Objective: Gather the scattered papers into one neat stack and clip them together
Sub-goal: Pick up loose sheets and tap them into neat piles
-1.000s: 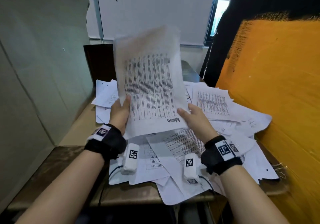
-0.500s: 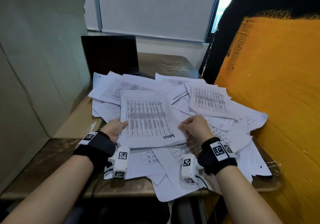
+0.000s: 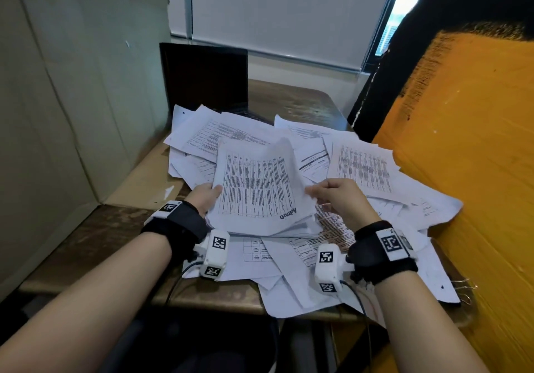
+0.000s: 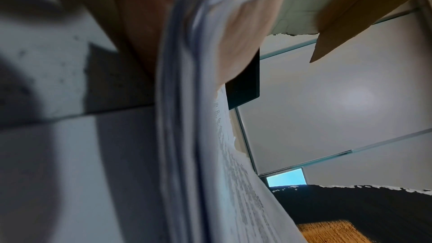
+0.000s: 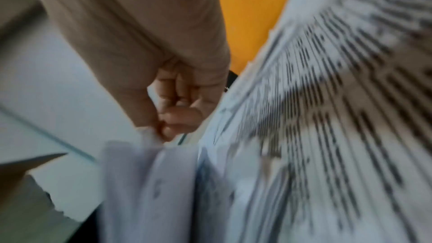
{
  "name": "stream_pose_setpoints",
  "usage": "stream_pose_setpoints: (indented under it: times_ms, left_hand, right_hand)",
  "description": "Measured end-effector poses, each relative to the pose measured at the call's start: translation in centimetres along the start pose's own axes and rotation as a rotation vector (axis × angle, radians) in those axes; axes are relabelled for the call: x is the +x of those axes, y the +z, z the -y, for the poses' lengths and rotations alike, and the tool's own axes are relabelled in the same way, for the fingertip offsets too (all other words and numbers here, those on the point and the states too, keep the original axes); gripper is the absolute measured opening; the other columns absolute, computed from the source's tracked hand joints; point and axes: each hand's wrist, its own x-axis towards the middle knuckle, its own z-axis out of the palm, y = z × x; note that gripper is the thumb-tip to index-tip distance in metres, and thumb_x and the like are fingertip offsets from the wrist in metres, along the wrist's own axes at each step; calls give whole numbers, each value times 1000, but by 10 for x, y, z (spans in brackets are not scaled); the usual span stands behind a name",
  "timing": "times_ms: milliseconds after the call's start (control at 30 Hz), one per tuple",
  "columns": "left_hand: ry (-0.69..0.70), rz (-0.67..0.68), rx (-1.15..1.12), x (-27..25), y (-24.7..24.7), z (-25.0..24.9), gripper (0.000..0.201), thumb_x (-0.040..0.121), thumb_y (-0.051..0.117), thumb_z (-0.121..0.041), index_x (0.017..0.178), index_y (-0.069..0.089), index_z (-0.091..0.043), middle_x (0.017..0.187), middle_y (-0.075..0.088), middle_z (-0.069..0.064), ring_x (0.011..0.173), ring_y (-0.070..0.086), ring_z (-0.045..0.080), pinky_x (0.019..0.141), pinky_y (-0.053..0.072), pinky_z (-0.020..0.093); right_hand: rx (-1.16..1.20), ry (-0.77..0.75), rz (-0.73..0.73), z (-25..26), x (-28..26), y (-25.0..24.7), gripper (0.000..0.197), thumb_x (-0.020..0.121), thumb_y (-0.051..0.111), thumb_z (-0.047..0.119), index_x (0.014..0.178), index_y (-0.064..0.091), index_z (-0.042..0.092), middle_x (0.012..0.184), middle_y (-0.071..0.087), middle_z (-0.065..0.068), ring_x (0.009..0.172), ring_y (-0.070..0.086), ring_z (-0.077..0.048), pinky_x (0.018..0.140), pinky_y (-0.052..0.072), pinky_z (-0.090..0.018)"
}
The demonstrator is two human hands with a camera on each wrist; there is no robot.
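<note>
Head view: the left hand (image 3: 203, 198) grips the left edge of the stack (image 3: 257, 190), thumb on the printed top sheet and fingers hidden beneath. The right hand (image 3: 341, 199) sits at the stack's right edge with fingers curled, thumb and forefinger pinching the edge of the top sheet, whose far right corner curls upward. The stack rests on the loose papers (image 3: 364, 170) that cover the desk (image 3: 291, 104), roughly in the middle of the heap and near the front edge. A dark laptop (image 3: 205, 79) stands behind the papers. Half a second ago the stack lay flat with both hands pressed at its sides; now its top sheet is lifted and bowed, and the right hand has risen off the heap. A second ago the stack was held upright in the air.

Left wrist view: the stack (image 4: 184, 136) appears edge-on as many blurred layers, with the hand (image 4: 233, 34) closed over them from above, confirming a grip on several sheets, which the head view cannot show.

Right wrist view: the hand (image 5: 168, 73) is blurred, its fingers (image 5: 177, 117) curled tight together at a sheet edge; printed papers (image 5: 327, 117) fill the right side.
</note>
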Motion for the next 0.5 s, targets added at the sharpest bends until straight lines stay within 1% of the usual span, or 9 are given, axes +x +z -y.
stream_pose_setpoints:
  times_ms: [67,100,133,200,267,367,400,433,500]
  left_hand:
    - [7,-16,65,-5,0,-3,33,102,34,-30,99,52,-3,101,59,27,87,56,31,70,35,30]
    - [16,-21,82,-7,-1,-5,33,103,33,-29,100,52,-2,103,59,28,88,55,31,71,34,30]
    - [26,-22,98,-9,-1,-6,34,103,32,-27,101,53,0,102,59,28,87,55,31,70,33,29]
    - [14,-14,132,-13,-1,-9,32,104,31,-25,99,50,0,86,53,22,71,48,28,67,28,28]
    - [3,-14,132,-13,-2,-9,29,104,31,-26,96,47,-3,80,49,16,63,41,24,64,27,28]
    - [3,0,89,-10,-2,-7,30,103,33,-27,97,50,-4,86,55,18,69,47,24,65,32,29]
    - [5,-1,83,-9,-2,-6,29,103,33,-27,96,50,-4,85,55,18,70,48,24,64,33,29]
    - [0,-5,85,-10,-1,-7,29,103,33,-26,93,50,-4,78,53,16,66,46,24,60,32,30]
    - [-11,-15,94,-11,0,-9,31,103,34,-25,82,46,-6,63,41,8,55,36,21,51,25,31]
  right_hand:
    - [234,182,61,2,3,1,4,89,65,1,90,61,0,75,62,-9,49,58,-13,46,51,-19]
    - [329,261,75,1,6,2,5,91,58,-3,96,58,-1,79,62,-12,53,60,-16,46,55,-22]
    - [369,315,86,-1,9,3,9,93,52,-8,98,55,-1,82,61,-15,57,60,-20,47,57,-25]
    - [317,356,105,-6,13,7,17,95,44,-10,98,56,2,83,59,-14,64,55,-23,48,58,-31]
    - [298,375,105,-9,16,10,16,97,44,0,98,59,3,81,58,-12,65,55,-23,48,58,-33]
    - [429,419,77,-8,17,12,25,104,40,22,93,55,4,67,61,-9,56,60,-22,41,53,-28]
    - [471,432,79,-7,18,12,29,104,41,25,90,56,4,62,64,-9,53,63,-22,41,55,-30]
    - [508,440,95,-7,18,12,27,103,42,24,92,57,4,61,68,-9,52,67,-22,44,56,-34]
    - [576,465,129,-9,21,13,19,102,45,17,102,60,4,71,73,-11,58,71,-24,50,58,-42]
